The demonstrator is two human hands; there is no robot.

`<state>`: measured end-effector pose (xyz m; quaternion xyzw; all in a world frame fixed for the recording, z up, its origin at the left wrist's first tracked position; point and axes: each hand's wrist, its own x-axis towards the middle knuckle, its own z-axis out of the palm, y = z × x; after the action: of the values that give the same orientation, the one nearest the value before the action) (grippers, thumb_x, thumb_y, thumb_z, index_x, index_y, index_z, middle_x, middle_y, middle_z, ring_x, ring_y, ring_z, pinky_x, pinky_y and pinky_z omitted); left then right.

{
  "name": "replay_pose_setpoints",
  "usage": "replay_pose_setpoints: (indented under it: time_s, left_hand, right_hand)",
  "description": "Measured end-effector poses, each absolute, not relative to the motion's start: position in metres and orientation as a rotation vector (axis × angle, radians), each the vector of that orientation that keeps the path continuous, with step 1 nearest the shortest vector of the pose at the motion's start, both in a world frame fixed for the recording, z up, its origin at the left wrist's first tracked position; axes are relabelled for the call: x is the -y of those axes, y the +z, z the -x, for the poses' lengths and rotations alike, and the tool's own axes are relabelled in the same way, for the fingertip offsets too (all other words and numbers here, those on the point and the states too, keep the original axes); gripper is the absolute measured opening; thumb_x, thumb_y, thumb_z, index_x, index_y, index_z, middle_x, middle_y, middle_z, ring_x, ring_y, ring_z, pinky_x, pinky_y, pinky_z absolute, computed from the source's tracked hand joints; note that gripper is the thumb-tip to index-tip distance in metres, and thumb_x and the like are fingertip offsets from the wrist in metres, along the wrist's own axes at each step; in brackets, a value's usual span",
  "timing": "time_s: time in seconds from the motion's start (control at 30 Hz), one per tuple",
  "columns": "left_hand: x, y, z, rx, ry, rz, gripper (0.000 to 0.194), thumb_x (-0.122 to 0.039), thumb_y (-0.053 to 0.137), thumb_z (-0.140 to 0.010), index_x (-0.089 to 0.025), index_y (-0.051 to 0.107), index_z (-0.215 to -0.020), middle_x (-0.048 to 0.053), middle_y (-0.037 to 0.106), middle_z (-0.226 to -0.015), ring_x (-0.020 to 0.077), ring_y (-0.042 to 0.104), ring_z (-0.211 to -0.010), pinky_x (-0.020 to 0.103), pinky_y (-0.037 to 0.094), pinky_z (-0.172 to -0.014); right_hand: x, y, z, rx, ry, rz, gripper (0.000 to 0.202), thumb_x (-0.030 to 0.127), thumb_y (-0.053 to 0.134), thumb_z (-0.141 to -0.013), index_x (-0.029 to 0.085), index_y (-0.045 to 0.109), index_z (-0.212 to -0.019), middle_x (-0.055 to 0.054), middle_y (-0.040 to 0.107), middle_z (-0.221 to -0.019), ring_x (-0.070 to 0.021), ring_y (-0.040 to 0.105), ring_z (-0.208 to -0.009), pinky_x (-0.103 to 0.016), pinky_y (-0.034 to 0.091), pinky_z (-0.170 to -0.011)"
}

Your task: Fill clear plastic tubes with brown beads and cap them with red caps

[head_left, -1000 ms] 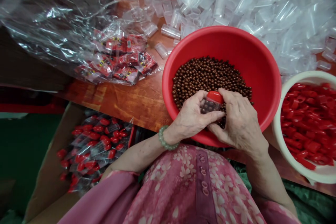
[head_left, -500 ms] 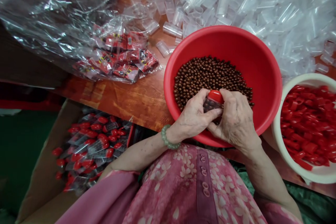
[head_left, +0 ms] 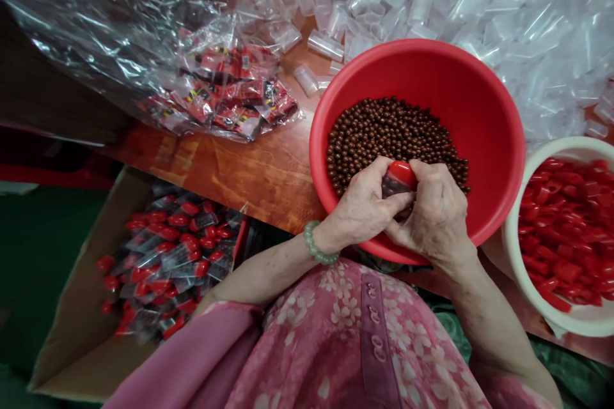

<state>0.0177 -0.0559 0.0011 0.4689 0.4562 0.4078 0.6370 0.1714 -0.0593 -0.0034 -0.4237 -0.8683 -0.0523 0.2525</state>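
Note:
Both my hands hold one small clear plastic container (head_left: 396, 186) with a red cap (head_left: 401, 171), over the near side of a red basin (head_left: 484, 108). Dark brown balls show through its wall. My left hand (head_left: 367, 201), with a green bead bracelet at the wrist, grips it from the left, thumb across the front. My right hand (head_left: 434, 211) closes on it from the right, fingers at the cap. The container's lower end is mostly hidden by my fingers. Loose brown balls (head_left: 388, 134) lie heaped in the basin.
A white bowl of red caps (head_left: 566, 230) stands at the right. Clear empty containers (head_left: 480, 6) pile up behind the basin. A clear bag holds red printed packets (head_left: 235, 92) at the left. Below the table edge, a cardboard box (head_left: 81, 307) holds capped containers (head_left: 177, 249).
The whole view has shifted slightly, so the basin and my hands appear a little farther right. My hands keep their hold on the capped container.

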Motion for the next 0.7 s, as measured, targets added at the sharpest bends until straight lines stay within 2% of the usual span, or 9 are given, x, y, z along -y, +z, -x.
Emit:
replay_pose_setpoints:
  time_s: [0.1,0.2,0.3,0.37,0.43,0.57,0.7]
  left_hand:
    - [0.058,0.000,-0.017,-1.057,0.934,-1.125,0.028,-0.022,0.069,-0.081,-0.017,0.056,-0.105,0.002,0.064,-0.095,0.0154,0.059,-0.089,0.031,0.049,-0.085]
    - [0.060,-0.002,-0.015,-1.039,0.874,-1.205,0.054,-0.026,0.072,-0.080,-0.017,0.053,-0.130,0.005,0.068,-0.107,0.0204,0.064,-0.099,0.036,0.052,-0.092]
    - [0.063,-0.003,-0.015,-0.995,0.797,-1.316,0.075,-0.030,0.077,-0.078,-0.017,0.046,-0.145,0.008,0.070,-0.112,0.0248,0.067,-0.102,0.041,0.053,-0.095]
    - [0.065,-0.004,-0.015,-0.968,0.768,-1.355,0.083,-0.029,0.077,-0.078,-0.017,0.041,-0.151,0.010,0.071,-0.117,0.0276,0.069,-0.106,0.044,0.053,-0.099]
    - [0.065,-0.005,-0.016,-0.945,0.754,-1.378,0.085,-0.028,0.076,-0.078,-0.018,0.037,-0.154,0.012,0.071,-0.125,0.0300,0.068,-0.114,0.046,0.052,-0.104]
    - [0.063,-0.007,-0.016,-0.911,0.778,-1.473,0.080,-0.029,0.073,-0.080,-0.016,0.040,-0.151,0.017,0.061,-0.145,0.0335,0.060,-0.133,0.049,0.046,-0.116]
    - [0.061,-0.005,-0.015,-0.897,0.762,-1.497,0.078,-0.026,0.066,-0.083,-0.012,0.036,-0.153,0.018,0.061,-0.145,0.0309,0.062,-0.130,0.047,0.046,-0.116]
  right_hand:
    - [0.064,0.013,-0.176,2.407,0.131,1.217,0.061,0.037,0.064,-0.085,0.012,0.045,-0.138,-0.016,0.063,-0.108,-0.0312,0.064,-0.096,-0.046,0.058,-0.079]
    - [0.063,0.039,-0.190,2.447,0.526,1.230,0.056,0.043,0.069,-0.090,0.017,0.051,-0.136,-0.014,0.068,-0.116,-0.0280,0.069,-0.098,-0.041,0.059,-0.080]
    - [0.056,0.059,-0.204,2.360,0.861,1.290,0.034,0.049,0.066,-0.095,0.021,0.065,-0.116,-0.006,0.076,-0.101,-0.0211,0.072,-0.083,-0.032,0.057,-0.070]
    - [0.050,0.063,-0.209,2.302,0.976,1.351,0.027,0.049,0.066,-0.095,0.022,0.071,-0.100,-0.002,0.076,-0.086,-0.0172,0.069,-0.071,-0.028,0.052,-0.061]
    - [0.045,0.061,-0.210,2.277,1.040,1.362,0.026,0.048,0.068,-0.094,0.022,0.074,-0.097,-0.001,0.075,-0.081,-0.0154,0.066,-0.066,-0.027,0.050,-0.057]
    - [0.042,0.049,-0.207,2.193,1.121,1.285,0.029,0.043,0.069,-0.094,0.026,0.076,-0.117,-0.001,0.079,-0.099,-0.0172,0.071,-0.081,-0.030,0.057,-0.073]
    - [0.046,0.043,-0.204,2.043,1.153,1.288,0.026,0.040,0.072,-0.092,0.026,0.078,-0.113,-0.002,0.079,-0.101,-0.0183,0.073,-0.088,-0.032,0.059,-0.082]
